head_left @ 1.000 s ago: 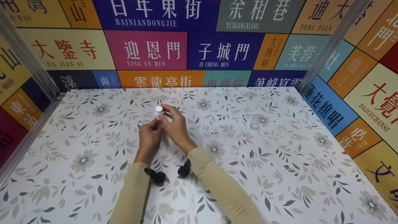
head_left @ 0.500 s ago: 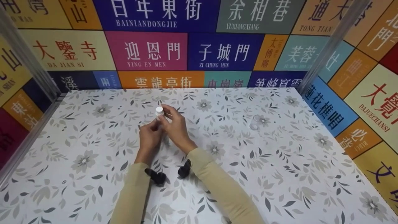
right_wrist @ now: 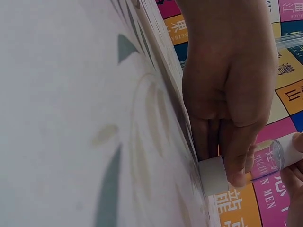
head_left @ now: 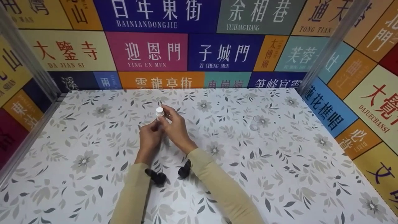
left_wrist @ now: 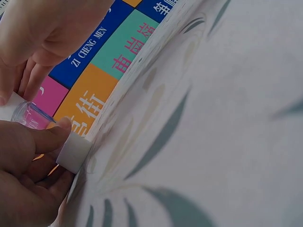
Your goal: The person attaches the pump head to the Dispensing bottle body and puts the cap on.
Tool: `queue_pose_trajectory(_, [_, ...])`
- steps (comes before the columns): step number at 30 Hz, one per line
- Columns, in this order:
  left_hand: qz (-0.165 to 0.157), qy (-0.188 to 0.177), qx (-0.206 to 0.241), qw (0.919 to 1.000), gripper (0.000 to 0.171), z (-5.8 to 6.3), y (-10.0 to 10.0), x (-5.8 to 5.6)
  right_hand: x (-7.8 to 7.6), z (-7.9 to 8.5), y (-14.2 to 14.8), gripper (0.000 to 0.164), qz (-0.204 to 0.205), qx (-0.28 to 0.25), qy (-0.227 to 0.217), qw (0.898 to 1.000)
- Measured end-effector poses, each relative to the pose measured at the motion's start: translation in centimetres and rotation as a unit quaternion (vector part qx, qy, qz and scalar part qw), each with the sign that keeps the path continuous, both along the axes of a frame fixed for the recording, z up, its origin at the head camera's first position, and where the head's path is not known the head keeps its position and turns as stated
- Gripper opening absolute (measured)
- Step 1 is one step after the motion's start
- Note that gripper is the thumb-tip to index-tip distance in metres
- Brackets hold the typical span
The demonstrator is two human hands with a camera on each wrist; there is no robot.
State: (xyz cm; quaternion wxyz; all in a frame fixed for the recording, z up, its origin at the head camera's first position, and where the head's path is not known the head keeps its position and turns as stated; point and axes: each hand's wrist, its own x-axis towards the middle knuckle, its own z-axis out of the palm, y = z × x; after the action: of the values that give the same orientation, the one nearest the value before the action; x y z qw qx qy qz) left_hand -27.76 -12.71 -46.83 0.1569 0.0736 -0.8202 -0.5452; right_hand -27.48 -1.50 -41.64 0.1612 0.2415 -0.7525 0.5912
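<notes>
A small clear bottle stands between my two hands, with a white cap on top and a white lower end close to the tabletop. My left hand pinches it low down between thumb and fingers. Higher up, my right hand grips around the white cap with thumb and fingertips. The see-through middle shows between the hands in the left wrist view. In the right wrist view the white lower end sits beside the left fingertips, while the right hand is cut off at the edge.
A small clear, cup-like piece lies on the floral-patterned tabletop to the right. Panels with colourful printed signs rise behind and at both sides. Clear corner posts stand where the panels meet. Dark wrist devices are on both sleeves.
</notes>
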Motion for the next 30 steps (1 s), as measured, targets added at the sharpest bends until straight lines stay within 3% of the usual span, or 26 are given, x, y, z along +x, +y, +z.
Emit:
queue_pose_trajectory(10, [-0.001,0.016,-0.003,0.9999,0.029,-0.1,0.1,0.1,-2.2,-2.5,-0.2,0.040,-0.023,-0.016,-0.005,1.000])
queue_pose_trajectory(22, [0.006,0.012,0.008,0.9999,0.026,0.1,0.2,0.1,-2.3,-2.4,0.0,0.039,0.002,0.004,0.006,1.000])
queue_pose_trajectory(30, [0.016,0.005,-0.002,0.9999,0.025,0.2,0.4,0.2,-2.3,-2.3,0.2,0.034,-0.023,0.036,0.026,0.999])
